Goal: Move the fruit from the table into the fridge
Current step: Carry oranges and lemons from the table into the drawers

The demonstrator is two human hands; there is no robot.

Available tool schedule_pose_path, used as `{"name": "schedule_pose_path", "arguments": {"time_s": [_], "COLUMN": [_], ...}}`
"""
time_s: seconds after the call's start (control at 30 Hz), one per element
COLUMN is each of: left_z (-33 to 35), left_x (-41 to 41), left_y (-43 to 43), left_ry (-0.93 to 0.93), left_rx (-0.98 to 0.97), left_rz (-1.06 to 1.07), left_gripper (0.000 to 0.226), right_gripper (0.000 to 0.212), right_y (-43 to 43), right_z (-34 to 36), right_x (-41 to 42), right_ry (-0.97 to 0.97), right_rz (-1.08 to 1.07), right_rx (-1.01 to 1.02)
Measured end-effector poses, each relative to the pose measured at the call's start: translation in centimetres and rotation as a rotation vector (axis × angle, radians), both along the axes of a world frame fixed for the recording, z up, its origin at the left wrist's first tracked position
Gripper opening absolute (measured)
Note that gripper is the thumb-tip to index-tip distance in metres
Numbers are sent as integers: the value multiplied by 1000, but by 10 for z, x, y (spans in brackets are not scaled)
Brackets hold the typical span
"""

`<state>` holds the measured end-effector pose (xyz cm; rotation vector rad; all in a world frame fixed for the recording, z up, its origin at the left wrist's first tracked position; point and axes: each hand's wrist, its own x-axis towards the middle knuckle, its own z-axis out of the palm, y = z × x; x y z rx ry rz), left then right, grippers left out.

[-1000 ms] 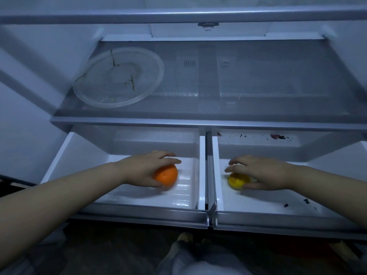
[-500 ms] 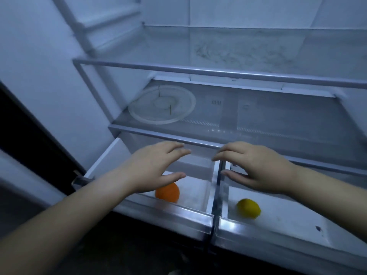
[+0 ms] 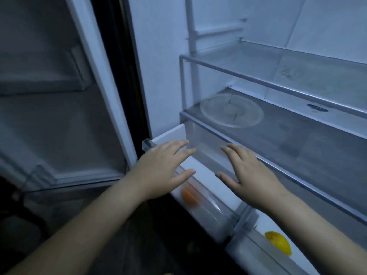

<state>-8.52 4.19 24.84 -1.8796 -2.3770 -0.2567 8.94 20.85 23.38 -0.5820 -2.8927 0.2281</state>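
Observation:
An orange (image 3: 189,196) lies in the left crisper drawer (image 3: 210,213) of the open fridge, seen blurred through the drawer's clear front. A yellow lemon (image 3: 280,243) lies in the right crisper drawer (image 3: 248,253). My left hand (image 3: 162,171) hovers above the left drawer's front corner, fingers straight and spread, holding nothing. My right hand (image 3: 250,175) hovers over the same drawer farther right, fingers also straight and empty. Neither hand touches the fruit.
A clear round plate (image 3: 231,112) sits on the glass shelf (image 3: 297,135) above the drawers. Another glass shelf (image 3: 297,72) is higher up. The open fridge door (image 3: 59,96) with its bins stands at the left. Dark floor lies below.
Both hands let go of the fruit and lifted out of the drawers with fingers straightening. The view swung left and upward, bringing the fridge door into sight.

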Motion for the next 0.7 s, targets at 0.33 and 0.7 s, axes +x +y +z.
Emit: {"name": "schedule_pose_path", "arguments": {"time_s": [0.33, 0.7], "left_z": [22, 29], "left_x": [-15, -41], "left_y": [-123, -351], "left_ry": [73, 88], "left_rx": [41, 65], "left_rz": [351, 764], "left_gripper": [66, 65], "right_gripper": [70, 71], "right_y": [-96, -294], "right_z": [21, 38], "right_x": [-79, -193], "right_ry": [78, 11], "right_rz": [305, 682], "right_rx": [44, 69]}}
